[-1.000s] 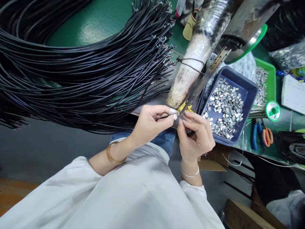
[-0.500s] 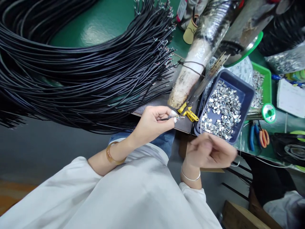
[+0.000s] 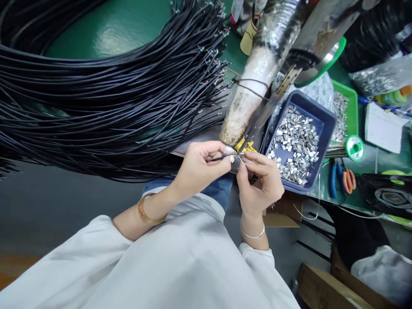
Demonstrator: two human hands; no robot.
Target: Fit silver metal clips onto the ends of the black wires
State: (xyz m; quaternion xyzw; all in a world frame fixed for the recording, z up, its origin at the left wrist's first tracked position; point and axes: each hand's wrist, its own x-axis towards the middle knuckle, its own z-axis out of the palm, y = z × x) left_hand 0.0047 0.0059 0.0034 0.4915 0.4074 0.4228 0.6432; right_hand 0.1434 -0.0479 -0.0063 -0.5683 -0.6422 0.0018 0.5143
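Note:
My left hand (image 3: 206, 165) pinches a black cable (image 3: 216, 159) close to its end, with white coverings on the fingertips. Facing it, my right hand (image 3: 261, 178) is closed at the cable's tip, thumb and fingers together around something thin and pale that I cannot make out. Just behind the fingertips is a yellow tool part (image 3: 247, 146) at the low end of a long metal bar (image 3: 273, 103). A large bundle of black cables (image 3: 122, 103) with stripped ends lies to the left.
A blue tray (image 3: 328, 124) of small metal clips stands right of my hands, a green tray (image 3: 353, 109) behind it. A wrapped white roll (image 3: 247, 90) leans in from the back. Pliers (image 3: 334, 180), a solder spool (image 3: 354, 148) and paper (image 3: 384, 126) lie farther right.
My right hand has moved left and up from in front of the blue tray to the cable tip. My left hand still pinches the cable. The view has shifted slightly.

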